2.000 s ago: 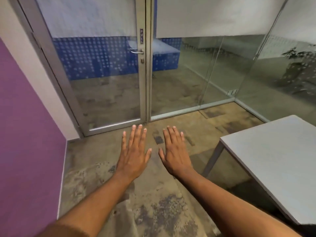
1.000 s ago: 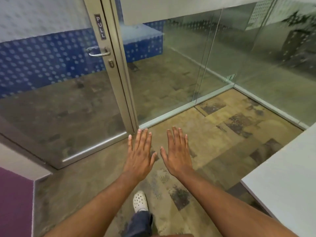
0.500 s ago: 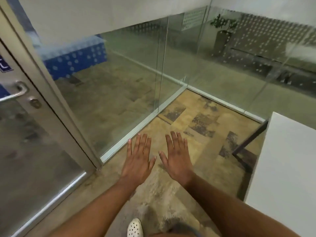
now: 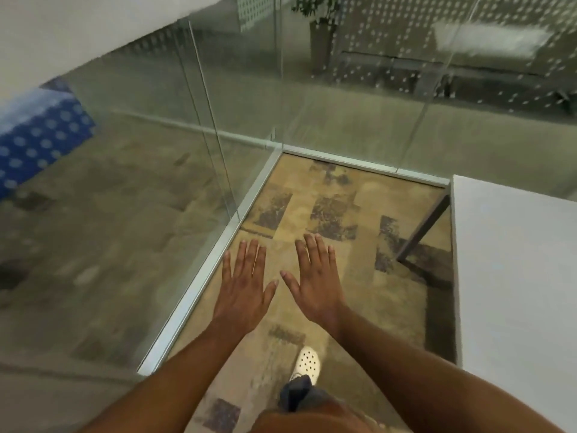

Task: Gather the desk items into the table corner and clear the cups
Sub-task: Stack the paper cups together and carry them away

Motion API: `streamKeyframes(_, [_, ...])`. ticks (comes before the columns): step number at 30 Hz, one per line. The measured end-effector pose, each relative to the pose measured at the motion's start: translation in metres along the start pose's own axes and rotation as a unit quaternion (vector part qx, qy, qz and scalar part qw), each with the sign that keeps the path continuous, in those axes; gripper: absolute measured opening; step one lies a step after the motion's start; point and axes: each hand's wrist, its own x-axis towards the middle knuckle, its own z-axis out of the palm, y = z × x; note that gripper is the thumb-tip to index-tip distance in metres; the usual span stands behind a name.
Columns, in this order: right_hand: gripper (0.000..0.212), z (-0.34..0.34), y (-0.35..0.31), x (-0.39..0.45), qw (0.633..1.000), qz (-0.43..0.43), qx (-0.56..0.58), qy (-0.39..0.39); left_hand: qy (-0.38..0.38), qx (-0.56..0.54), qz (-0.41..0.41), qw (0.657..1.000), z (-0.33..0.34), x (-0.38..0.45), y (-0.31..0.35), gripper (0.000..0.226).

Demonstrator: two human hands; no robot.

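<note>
Plainly, the white table (image 4: 512, 276) stands at the right, its visible part bare; no desk items or cups are in view. The left hand (image 4: 243, 289) and right hand (image 4: 315, 285) hover flat, fingers straight, holding nothing. Best to turn toward the table first.

white table (image 4: 515, 276) cut off at right edge, potted plant (image 4: 318, 29) blurred behind glass, white shoe (image 4: 307, 364) half hidden

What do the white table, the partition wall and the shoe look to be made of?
Table: smooth matte white top, probably laminate; dark slanted leg looks like metal. Partition wall: clear glass, with reflections and see-through view, in a pale metal-looking floor channel. Shoe: white moulded foam or rubber clog with perforations.
</note>
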Motion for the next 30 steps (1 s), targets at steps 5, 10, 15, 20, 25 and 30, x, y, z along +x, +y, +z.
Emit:
streamKeyframes(5, [0.088,-0.001,0.060,0.079,0.999,0.021,-0.001,-0.029,-0.009,0.025,0.019,0.999,0.008,0.113,0.004,0.081])
streamKeyframes(10, [0.090,-0.020,0.128,0.144,0.998,0.055,-0.014,-0.016,-0.009,-0.015,0.046,0.999,0.024,0.216,0.031,0.084])
streamKeyframes(15, [0.093,-0.029,0.191,0.190,0.993,0.116,-0.003,0.012,-0.013,-0.042,0.119,0.992,0.047,0.309,0.067,0.084])
streamKeyframes(20, [0.095,-0.022,0.248,0.239,0.984,0.176,-0.013,0.006,-0.034,-0.053,0.169,0.984,0.084,0.397,0.092,0.085])
streamKeyframes(25, [0.093,-0.015,0.308,0.316,0.973,0.225,-0.041,-0.008,-0.048,-0.075,0.205,0.975,0.124,0.506,0.104,0.085])
streamKeyframes(30, [0.090,-0.031,0.361,0.387,0.965,0.255,-0.056,-0.005,-0.063,-0.085,0.240,0.965,0.141,0.608,0.119,0.083])
